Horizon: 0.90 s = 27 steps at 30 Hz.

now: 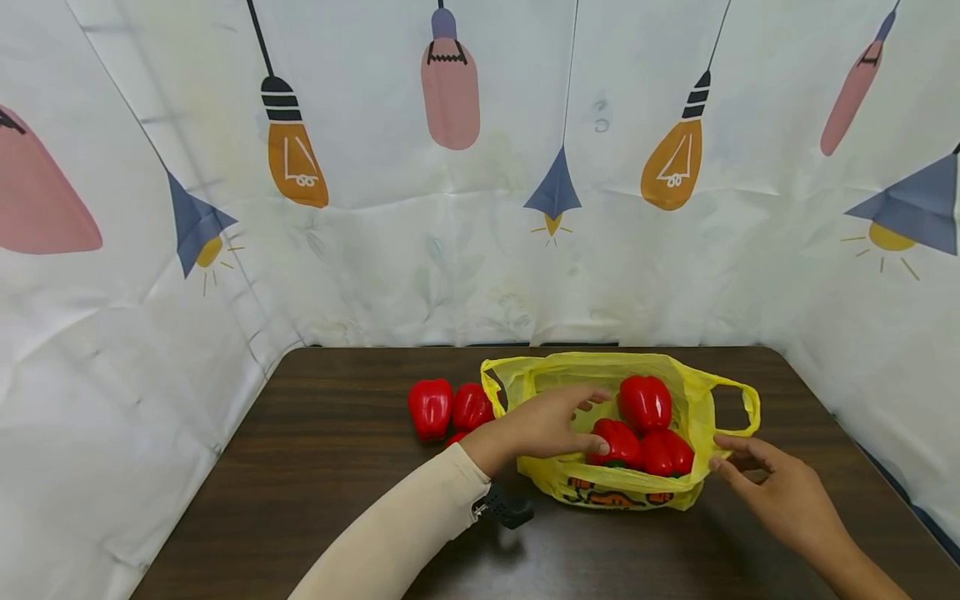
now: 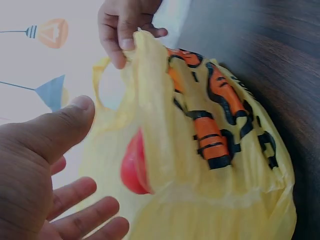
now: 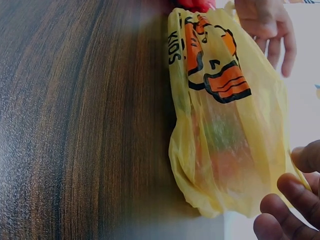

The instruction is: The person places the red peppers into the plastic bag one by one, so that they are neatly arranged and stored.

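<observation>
The yellow plastic bag (image 1: 622, 487) lies on the dark wooden table (image 1: 315, 467), right of centre and toward the near edge, with its mouth facing up and its long axis running left to right. Three red peppers (image 1: 643, 402) rest inside it. Two more red peppers (image 1: 431, 407) stand on the table just beside the bag's left side, and part of a third shows behind the left wrist.

The left hand (image 1: 546, 425) reaches over the left rim into the mouth, fingers extended and relaxed, holding nothing; its fingertips lie next to the nearest pepper inside, and contact cannot be confirmed. The loose peppers lie directly left of this hand, so it is the nearer hand to them.

The right hand (image 1: 780, 492) is at the bag's right near corner. In the left wrist view its fingers (image 2: 116, 47) pinch the rim of the bag (image 2: 210, 150) and hold the mouth up.

The bag is thin, crinkled and semi-transparent, printed with an orange and black cartoon figure (image 3: 215, 65) on its near face. One loop handle (image 1: 738, 408) projects to the right.
</observation>
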{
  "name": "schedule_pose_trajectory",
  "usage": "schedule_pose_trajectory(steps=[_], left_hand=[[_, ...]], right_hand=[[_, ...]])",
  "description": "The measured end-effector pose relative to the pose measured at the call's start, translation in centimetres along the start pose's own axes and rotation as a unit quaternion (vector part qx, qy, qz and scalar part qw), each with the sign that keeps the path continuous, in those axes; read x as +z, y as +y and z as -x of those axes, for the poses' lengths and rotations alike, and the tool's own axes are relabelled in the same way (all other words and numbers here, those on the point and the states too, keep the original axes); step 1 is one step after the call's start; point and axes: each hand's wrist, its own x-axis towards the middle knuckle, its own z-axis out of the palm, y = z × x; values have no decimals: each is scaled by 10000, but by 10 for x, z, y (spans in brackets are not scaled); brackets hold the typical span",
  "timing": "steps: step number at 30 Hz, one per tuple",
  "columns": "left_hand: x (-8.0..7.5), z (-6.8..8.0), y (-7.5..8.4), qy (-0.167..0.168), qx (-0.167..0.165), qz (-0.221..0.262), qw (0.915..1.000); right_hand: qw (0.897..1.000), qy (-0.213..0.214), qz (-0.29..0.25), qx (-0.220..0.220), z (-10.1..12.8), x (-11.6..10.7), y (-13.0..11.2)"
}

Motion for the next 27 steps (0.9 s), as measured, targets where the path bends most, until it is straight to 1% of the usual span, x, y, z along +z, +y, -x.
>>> schedule_pose_trajectory(steps=[7, 10, 15, 22, 27], left_hand=[[-21, 16, 4, 196, 320, 328, 9988], [-31, 25, 3, 294, 418, 397, 9979], [-44, 37, -6, 491, 590, 451, 9960], [-62, 60, -19, 898, 319, 524, 9941], [-74, 75, -28, 1225, 370, 562, 9902]], right_hand=[[10000, -17, -59, -11, -1, -1, -2], [10000, -18, -68, -10, -1, -1, -2], [10000, -49, -56, 18, -1, -1, -2], [10000, -19, -43, 14, 0, -1, 0], [10000, 46, -33, -36, 1, -1, 1]])
